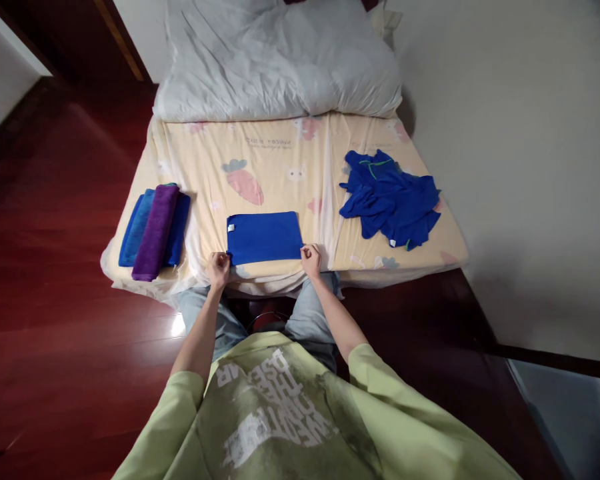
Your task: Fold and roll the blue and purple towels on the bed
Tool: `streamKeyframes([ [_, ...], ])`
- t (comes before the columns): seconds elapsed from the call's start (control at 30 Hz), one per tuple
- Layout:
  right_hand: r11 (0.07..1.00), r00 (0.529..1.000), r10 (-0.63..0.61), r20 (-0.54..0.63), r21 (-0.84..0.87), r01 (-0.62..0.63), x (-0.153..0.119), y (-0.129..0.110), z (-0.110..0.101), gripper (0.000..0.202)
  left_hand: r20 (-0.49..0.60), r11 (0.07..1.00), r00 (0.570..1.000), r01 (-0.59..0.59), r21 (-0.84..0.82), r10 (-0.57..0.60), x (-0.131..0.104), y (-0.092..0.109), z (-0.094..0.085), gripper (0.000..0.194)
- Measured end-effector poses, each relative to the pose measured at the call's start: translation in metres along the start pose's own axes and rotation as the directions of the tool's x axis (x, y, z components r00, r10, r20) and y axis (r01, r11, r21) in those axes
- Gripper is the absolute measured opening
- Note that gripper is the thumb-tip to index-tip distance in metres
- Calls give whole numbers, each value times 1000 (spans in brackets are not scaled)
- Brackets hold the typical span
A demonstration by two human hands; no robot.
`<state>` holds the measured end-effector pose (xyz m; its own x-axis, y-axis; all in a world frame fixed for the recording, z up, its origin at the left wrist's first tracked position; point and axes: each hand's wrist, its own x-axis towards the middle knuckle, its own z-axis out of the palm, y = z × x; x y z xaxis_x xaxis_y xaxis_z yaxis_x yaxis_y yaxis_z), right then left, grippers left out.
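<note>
A blue towel [265, 237] lies flat as a neat rectangle near the front edge of the bed, a small white label at its upper left. My left hand [219, 269] pinches its near left corner. At the near right corner, my right hand [311, 260] grips the cloth between thumb and fingers. To the right sits a crumpled heap of blue cloths [393, 200] with some green edging. On the left, a purple rolled towel [155, 233] rests on top of folded blue towels [179, 230].
The bed's yellow sheet [280, 177] has carrot and rabbit prints. A white quilt [280, 63] is bunched across its far end. A pale wall [520, 167] stands on the right, and dark red flooring [55, 267] extends on the left.
</note>
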<state>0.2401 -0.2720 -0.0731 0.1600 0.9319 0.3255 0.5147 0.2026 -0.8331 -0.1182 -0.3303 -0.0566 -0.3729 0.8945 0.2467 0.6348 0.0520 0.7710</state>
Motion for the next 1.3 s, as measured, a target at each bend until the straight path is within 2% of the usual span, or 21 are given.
streamKeyframes([
  [0.1,999,998,-46,31,29,45,0,-2,0,19,21,998,998,-62,-26,62,-1,0,-2,16],
  [0.23,997,996,-48,79,63,43,1,-3,0,26,49,988,988,-147,-47,149,-3,-2,-3,28],
  [0.5,996,991,-72,113,53,66,1,-7,-7,31,155,989,978,-146,9,143,-2,2,-5,39],
  [0.67,997,975,-78,209,40,71,1,-9,-15,41,181,987,971,-162,14,157,-4,7,-7,38],
  [0.83,993,950,-102,294,82,81,-1,-10,-22,58,227,976,952,-217,28,205,-4,7,-9,46],
  [1.0,994,953,-99,287,61,85,-1,-12,-21,62,206,983,964,-180,27,171,-4,6,-6,51],
  [1.3,986,972,-123,200,136,97,4,3,-12,49,205,990,969,-127,-62,138,3,6,-7,49],
])
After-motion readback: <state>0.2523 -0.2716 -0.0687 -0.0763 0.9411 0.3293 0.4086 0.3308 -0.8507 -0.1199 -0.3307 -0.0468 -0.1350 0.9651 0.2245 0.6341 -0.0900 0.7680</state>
